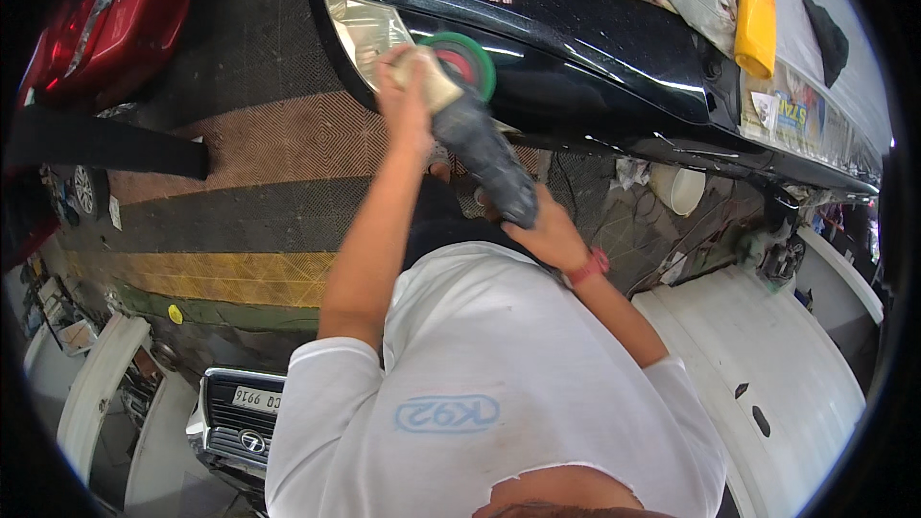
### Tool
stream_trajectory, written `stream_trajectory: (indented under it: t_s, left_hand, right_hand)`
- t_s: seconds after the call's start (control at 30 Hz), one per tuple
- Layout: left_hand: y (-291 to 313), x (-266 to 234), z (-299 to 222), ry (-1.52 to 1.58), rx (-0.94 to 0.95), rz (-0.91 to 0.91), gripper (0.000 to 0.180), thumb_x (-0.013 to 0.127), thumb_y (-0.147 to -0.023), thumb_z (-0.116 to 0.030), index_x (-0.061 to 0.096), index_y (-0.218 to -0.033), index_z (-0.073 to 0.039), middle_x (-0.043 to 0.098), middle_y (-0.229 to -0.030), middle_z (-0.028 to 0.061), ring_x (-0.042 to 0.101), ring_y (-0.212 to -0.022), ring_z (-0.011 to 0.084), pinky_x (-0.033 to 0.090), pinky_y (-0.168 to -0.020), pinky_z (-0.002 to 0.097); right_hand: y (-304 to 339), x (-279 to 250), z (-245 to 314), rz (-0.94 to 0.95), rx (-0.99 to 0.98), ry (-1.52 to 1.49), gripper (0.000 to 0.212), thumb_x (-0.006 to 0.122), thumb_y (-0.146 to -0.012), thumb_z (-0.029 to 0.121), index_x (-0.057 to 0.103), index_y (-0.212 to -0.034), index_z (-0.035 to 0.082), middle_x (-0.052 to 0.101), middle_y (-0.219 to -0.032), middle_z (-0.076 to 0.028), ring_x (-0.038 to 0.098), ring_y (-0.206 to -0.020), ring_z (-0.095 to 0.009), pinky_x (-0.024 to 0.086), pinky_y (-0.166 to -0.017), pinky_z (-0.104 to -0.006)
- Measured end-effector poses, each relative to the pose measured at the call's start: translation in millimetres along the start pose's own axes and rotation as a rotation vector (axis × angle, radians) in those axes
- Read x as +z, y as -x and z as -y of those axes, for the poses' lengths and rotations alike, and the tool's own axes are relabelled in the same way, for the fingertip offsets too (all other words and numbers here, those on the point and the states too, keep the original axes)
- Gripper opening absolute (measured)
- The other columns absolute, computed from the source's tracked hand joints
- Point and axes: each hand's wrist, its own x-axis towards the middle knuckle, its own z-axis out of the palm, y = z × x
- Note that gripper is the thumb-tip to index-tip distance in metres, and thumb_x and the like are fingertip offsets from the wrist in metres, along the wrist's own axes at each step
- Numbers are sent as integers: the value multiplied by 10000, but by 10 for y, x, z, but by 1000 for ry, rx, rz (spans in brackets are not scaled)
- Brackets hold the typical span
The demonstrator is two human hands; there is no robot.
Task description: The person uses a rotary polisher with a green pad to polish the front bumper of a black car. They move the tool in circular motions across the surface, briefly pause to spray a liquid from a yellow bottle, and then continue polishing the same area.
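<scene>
Two grips: our L hand (403,101) clasps the pale head of the polisher (480,146), R hand (554,232) wraps its rear end. Prob. heavy, stiff-bodied, so we'd hold both ends, w/ green-rimmed pad (486,62) over black panel (595,53) near headlamp (357,31).

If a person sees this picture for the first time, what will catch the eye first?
Probably the dark polisher at upper centre, left hand on its front end, right hand on its rear, with a green-and-red disc over the glossy black car. Next come the bright yellow bottle at upper right and the red car at upper left.
</scene>
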Motion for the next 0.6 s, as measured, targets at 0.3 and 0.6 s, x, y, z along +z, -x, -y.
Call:
stream_trajectory:
  t_s: [0.3, 0.6]
  left_hand:
    - [544, 170, 151, 69, 21, 107, 386, 746, -1003, -108, 541, -1328, -66, 661, -1199, 87, 654, -1087, 148, 553, -951, 299]
    - [-884, -796, -224, 73, 28, -73, 386, 757, -1003, -204, 568, -1307, -61, 658, -1164, 101, 670, -996, 173, 604, -857, 324]
  right_hand:
    - [406, -159, -298, -1, 99, 134, 750, 850, -819, 229, 489, -1403, -71, 712, -1171, -322, 703, -1140, -468, 544, -986, -462]
    - [-689, 511, 579, 196, 1, -3, 692, 832, -846, 248, 488, -1342, -90, 707, -1138, -331, 701, -1109, -498, 535, -985, -484]
